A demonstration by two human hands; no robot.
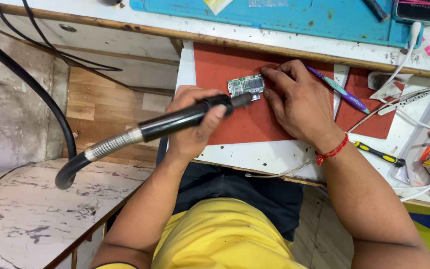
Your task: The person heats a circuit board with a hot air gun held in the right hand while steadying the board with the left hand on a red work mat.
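My left hand (pixel 192 124) grips a black hot-air wand (pixel 175 121) whose metal nozzle tip points at a small green circuit board (pixel 245 85). The board lies on a red mat (pixel 255 119) on a pull-out white shelf. My right hand (pixel 297 102) rests flat on the mat, its fingertips touching the board's right edge and holding it down. A red thread band circles my right wrist. The wand's ribbed metal collar and thick black hose (pixel 83 159) trail off to the left.
A purple toothbrush (pixel 342 92) lies right of my right hand. A yellow-handled screwdriver (pixel 379 157) sits on the white shelf edge (pixel 269 157). White cables and small boxes crowd the right side. A blue mat (pixel 294 17) covers the bench above.
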